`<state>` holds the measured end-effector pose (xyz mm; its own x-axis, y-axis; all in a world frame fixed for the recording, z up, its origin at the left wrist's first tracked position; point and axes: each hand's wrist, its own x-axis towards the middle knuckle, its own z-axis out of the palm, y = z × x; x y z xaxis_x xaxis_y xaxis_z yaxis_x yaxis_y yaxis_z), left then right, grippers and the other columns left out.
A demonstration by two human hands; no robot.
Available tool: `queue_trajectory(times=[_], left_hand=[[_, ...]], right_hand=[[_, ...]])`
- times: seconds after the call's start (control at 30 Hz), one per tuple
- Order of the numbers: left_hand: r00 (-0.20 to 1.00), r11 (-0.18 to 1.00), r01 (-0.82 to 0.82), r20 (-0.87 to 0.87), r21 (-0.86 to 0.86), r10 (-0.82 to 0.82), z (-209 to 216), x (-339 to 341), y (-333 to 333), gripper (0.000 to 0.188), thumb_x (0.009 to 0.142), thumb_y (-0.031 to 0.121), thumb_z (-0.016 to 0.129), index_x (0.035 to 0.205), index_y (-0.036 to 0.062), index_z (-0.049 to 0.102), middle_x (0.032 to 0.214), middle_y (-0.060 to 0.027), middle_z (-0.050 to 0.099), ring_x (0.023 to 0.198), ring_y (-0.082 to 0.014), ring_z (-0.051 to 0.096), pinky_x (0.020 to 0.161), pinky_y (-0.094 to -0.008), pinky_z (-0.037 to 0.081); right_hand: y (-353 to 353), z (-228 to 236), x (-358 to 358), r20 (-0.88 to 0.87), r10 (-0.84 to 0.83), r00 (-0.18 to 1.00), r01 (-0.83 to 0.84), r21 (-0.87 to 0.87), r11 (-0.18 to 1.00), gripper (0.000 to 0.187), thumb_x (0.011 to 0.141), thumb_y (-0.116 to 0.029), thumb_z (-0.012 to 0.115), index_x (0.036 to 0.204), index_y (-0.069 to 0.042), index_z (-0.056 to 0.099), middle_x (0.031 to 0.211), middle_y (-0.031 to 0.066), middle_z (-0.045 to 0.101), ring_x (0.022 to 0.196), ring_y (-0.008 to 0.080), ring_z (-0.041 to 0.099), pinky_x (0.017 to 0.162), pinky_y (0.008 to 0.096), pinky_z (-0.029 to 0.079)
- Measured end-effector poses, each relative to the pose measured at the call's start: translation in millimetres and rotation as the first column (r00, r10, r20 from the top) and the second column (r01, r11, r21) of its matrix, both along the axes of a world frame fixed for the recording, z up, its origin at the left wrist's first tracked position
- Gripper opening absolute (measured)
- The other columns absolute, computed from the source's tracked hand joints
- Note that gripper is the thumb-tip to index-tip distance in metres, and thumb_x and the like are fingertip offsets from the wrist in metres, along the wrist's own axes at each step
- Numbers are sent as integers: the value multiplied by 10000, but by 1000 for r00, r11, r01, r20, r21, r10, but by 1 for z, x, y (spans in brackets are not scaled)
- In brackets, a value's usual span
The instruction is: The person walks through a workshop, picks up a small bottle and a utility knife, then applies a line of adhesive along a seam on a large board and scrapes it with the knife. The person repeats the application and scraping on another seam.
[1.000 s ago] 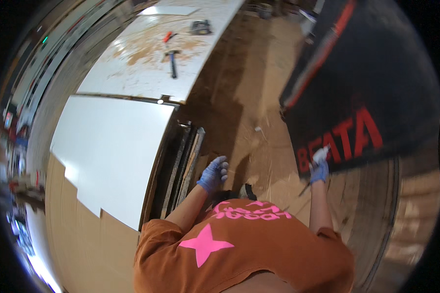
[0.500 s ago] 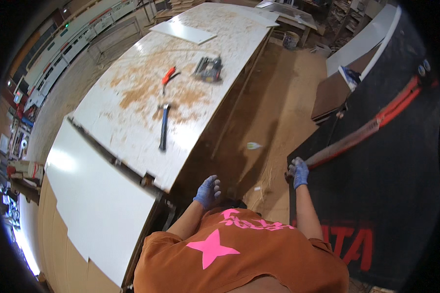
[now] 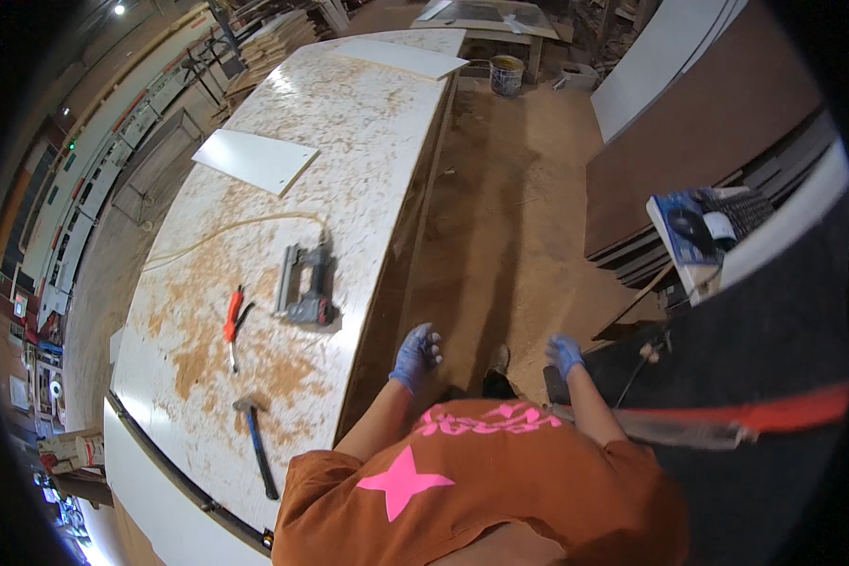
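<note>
My left hand [image 3: 415, 355], in a blue glove, hangs over the sawdust-covered floor beside the edge of the long white workbench [image 3: 368, 170], fingers spread and holding nothing. My right hand [image 3: 564, 354], also in a blue glove, hangs with loosely curled fingers close to the edge of a big black panel with a red stripe [image 3: 764, 377], apparently not touching it. My orange shirt with a pink star fills the lower middle. On the bench, nearest my left hand, lie a grey nail gun [image 3: 307, 291] with a pale hose, red-handled pliers [image 3: 233, 317] and a hammer [image 3: 256, 443].
Two white boards [image 3: 255, 160] lie farther along the sawdust-strewn bench. Brown sheets [image 3: 707, 141] lean at the right, with a blue box [image 3: 696, 232] on a stack below them. A bucket [image 3: 507, 74] stands at the far end of the floor aisle.
The view has swung along the bench, and the nail gun and pliers are now close. My right hand has come off the black panel's edge. Both hands now hang free.
</note>
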<state>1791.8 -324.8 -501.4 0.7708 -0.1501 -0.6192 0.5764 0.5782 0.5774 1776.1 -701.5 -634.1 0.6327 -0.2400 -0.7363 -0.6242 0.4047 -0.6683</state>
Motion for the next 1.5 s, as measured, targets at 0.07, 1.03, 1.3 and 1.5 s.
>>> queue_trajectory(times=[0.07, 1.03, 1.3, 1.5], left_hand=[[998, 999, -36, -45, 22, 37, 1, 61, -23, 251, 899, 337, 621, 1115, 222, 564, 822, 34, 593, 621, -105, 535, 537, -285, 472], [774, 837, 327, 384, 440, -504, -11, 1008, -332, 280, 973, 322, 540, 1174, 128, 565, 955, -24, 628, 778, -117, 576, 699, -293, 511], [822, 867, 296, 356, 401, -445, -38, 1202, -431, 270, 963, 290, 553, 1153, 99, 573, 970, -21, 634, 847, -125, 575, 769, -306, 494], [870, 911, 8, 446, 412, -209, -41, 1359, -426, 200, 951, 167, 574, 1126, 71, 577, 981, -10, 613, 892, -115, 548, 807, -274, 468]], right_hand=[[-18, 0, 84, 0, 61, 998, -61, -40, 997, 135, 848, -228, 619, 973, -180, 598, 772, -3, 595, 626, 166, 559, 538, 338, 444], [-370, -76, 680, -420, -226, 879, 157, -193, 969, 189, 904, -308, 573, 824, -138, 586, 682, 21, 529, 572, 169, 505, 487, 338, 403], [-526, -64, 1047, -206, 163, 965, -246, -490, 836, 169, 892, -267, 603, 937, -109, 637, 798, 42, 602, 668, 182, 571, 577, 344, 471], [-499, -31, 1397, 107, 290, 951, -210, -464, 861, 216, 857, -269, 647, 1009, -116, 657, 875, 33, 633, 710, 167, 602, 600, 336, 497]])
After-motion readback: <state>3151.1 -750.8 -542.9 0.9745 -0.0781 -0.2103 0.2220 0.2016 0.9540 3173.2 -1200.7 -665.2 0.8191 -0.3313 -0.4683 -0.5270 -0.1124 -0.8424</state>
